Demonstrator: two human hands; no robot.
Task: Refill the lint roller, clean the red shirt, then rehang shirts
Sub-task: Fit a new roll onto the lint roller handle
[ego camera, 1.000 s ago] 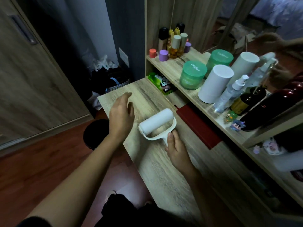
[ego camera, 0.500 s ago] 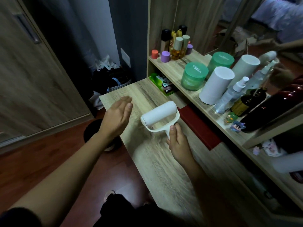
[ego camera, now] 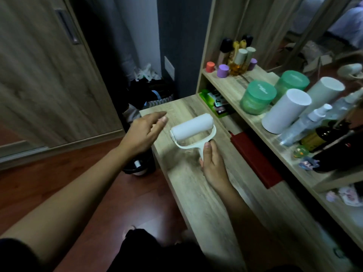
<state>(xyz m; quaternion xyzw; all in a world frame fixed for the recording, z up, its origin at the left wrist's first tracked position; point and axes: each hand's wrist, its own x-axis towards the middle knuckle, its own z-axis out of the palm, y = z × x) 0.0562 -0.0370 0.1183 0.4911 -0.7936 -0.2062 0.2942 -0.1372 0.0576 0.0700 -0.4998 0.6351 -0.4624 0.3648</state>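
Lint roller (ego camera: 191, 128) rides above the desk (ego camera: 206, 193), right hand (ego camera: 213, 163) grasping its handle for carrying, left hand (ego camera: 144, 132) released, empty at nine o'clock.

The left hand (ego camera: 144, 132) is held out flat and empty, palm turned down and inward, fingers straight and loosely together, the bare forearm running back to the lower left. The right hand (ego camera: 213, 165) is curled in a closed grip, thumb pressed forward on top, wrist low.
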